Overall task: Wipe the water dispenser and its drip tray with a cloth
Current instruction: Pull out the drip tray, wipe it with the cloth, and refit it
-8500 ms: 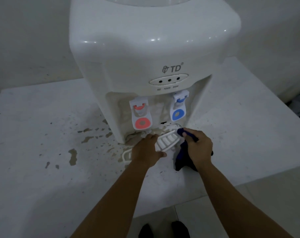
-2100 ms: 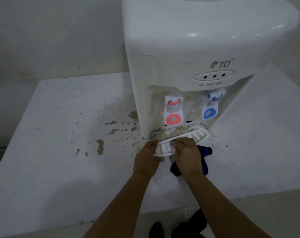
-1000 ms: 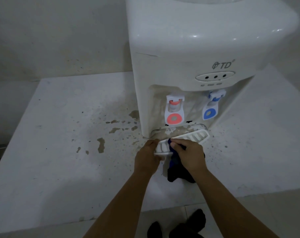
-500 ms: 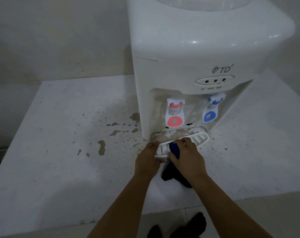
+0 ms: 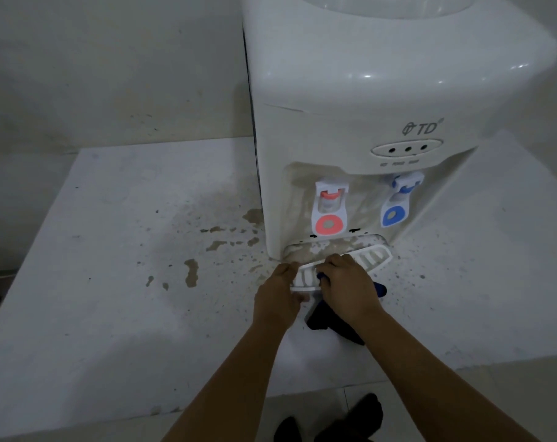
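Lying crosswise at the foot of the water dispenser (image 5: 350, 122), the drip tray (image 5: 371, 260) is steadied at its left end by the left hand (image 5: 278, 295), fingers curled on it. A blue cloth (image 5: 321, 317) is pinched in the right hand (image 5: 350, 287), pressed mid-tray. Red tap (image 5: 329, 207) and blue tap (image 5: 398, 202) hang above; the counter (image 5: 111, 266) is stained.

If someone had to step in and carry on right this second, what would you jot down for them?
Left hand: grips the near-left end of the drip tray grille, lifted and tilted at the foot of the water dispenser.
Right hand: holds the blue cloth against the grille; the rest of the cloth hangs onto the table.
Done: grille is being wiped.
Left: brown grime shows in the tray recess, behind the red tap and blue tap, and on the table.
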